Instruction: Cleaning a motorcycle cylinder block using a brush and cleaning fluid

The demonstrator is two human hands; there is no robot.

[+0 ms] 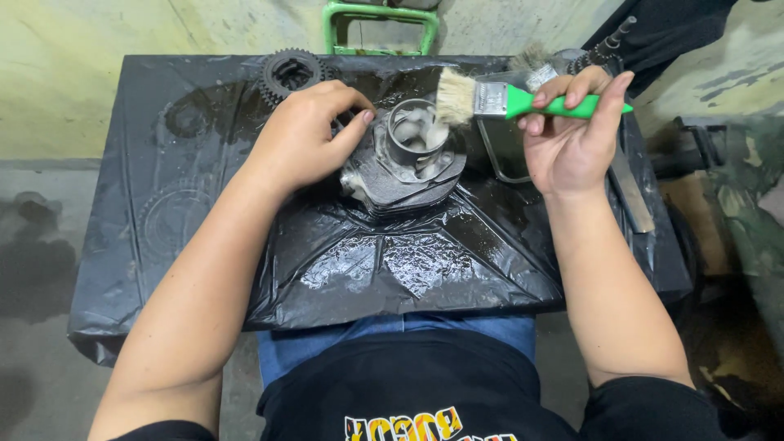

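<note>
Black plastic sheeting (204,204), wet and creased, covers the desk, and at its middle sits a finned metal engine cylinder (404,167) with its open bore facing up. The left hand (302,135) is curled against the cylinder's left side, thumb tip on the upper edge, bracing it rather than lifting it. The right hand (572,135) is closed around the green handle of a paintbrush (498,98), whose pale bristles reach the rim of the bore, where some whitish liquid or foam shows inside.

Judging by this, the step in hand is brushing the cylinder clean, with the work at the bore and its top edge. A sensible next move would call for the left hand to hold the part steady or turn it while the bristles work round the inner wall and down between the fins, with the brush dipped again when it runs dry.

Behind the cylinder lie 2 dark toothed gears (290,73), and a metal tray (506,147) sits under the right hand beside a long flat steel tool (633,192). How much liquid the tray holds cannot be made out. The far side of the cylinder and its lower fins are hidden, the green frame (380,24) at the top is cut off, and the dark objects at the upper right are too dim to identify.
</note>
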